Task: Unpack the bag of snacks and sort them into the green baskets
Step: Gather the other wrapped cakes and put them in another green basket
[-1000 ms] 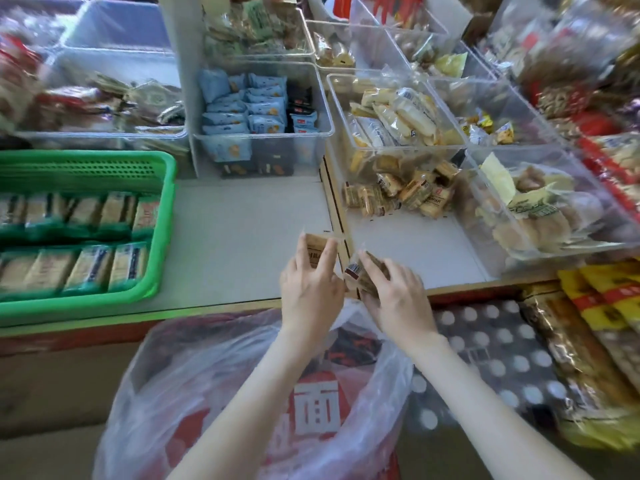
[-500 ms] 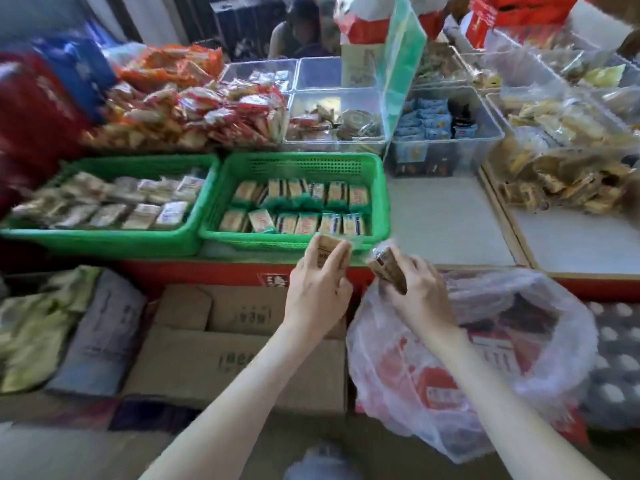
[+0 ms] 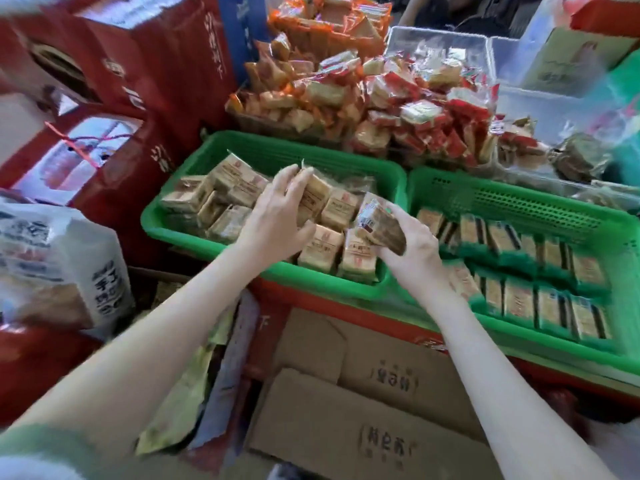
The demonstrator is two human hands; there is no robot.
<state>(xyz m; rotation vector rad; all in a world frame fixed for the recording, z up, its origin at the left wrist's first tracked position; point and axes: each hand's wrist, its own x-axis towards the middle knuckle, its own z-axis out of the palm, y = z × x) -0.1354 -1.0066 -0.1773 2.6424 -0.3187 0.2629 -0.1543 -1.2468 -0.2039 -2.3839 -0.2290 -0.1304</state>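
The person is leaning over the left green basket (image 3: 194, 157), and both hands are busy. The left hand (image 3: 273, 220) is hovering above the loose tan packets (image 3: 239, 188) lying in that basket, its fingers (image 3: 287, 174) curled round a tan packet (image 3: 311, 197) of the same kind, thumb on the near side. The right hand (image 3: 415, 247) is sitting just over the rims where the two baskets meet, pinching a second packet (image 3: 377, 223) that is tilted up on end, with a small label showing on its face. The right green basket (image 3: 512, 199) is holding neat rows of different, green-edged packets (image 3: 519, 299).

To my eye these packets are looking light, each one managed with a few fingers. The wrapper is shining like thin film, so it is probably slick and crinkly, and whatever is inside may well be a crumbly cake or biscuit that would not like a squeeze. Gripping across the broad flat faces, as the left hand is doing, seems the safer hold; pinching the sealed end flaps would risk a slip or a tear. Setting them down rather than dropping them seems wise.

Behind the baskets a heap of red and orange packets (image 3: 363, 98) is piled high, and cardboard boxes (image 3: 363, 410) are lying below the surface edge.
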